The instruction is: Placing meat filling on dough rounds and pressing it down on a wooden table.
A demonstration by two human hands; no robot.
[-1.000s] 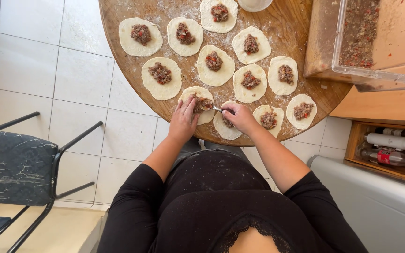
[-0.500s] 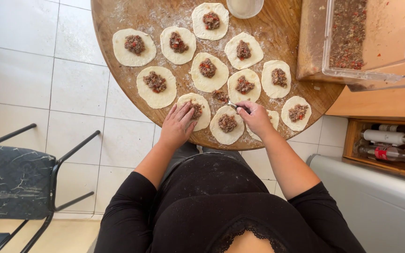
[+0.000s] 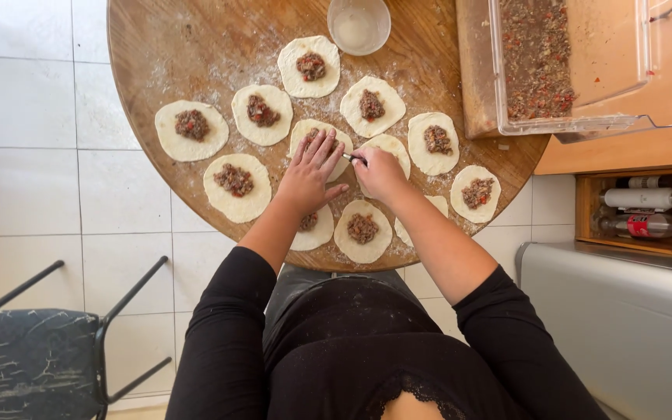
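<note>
Both hands shifted farther up worktop (image 3: 157,47): left hand (image 3: 310,173) spread flat on dough round (image 3: 322,140); right hand (image 3: 379,173) gripping small utensil (image 3: 354,159) over adjacent round (image 3: 386,145).

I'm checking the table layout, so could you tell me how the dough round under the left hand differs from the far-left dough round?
The dough round under the left hand is largely covered by the left hand, its filling barely visible; the far-left dough round lies untouched, filling in plain sight. The first sits mid-table, the second near the rim. Both are pale, flat rounds.
</note>
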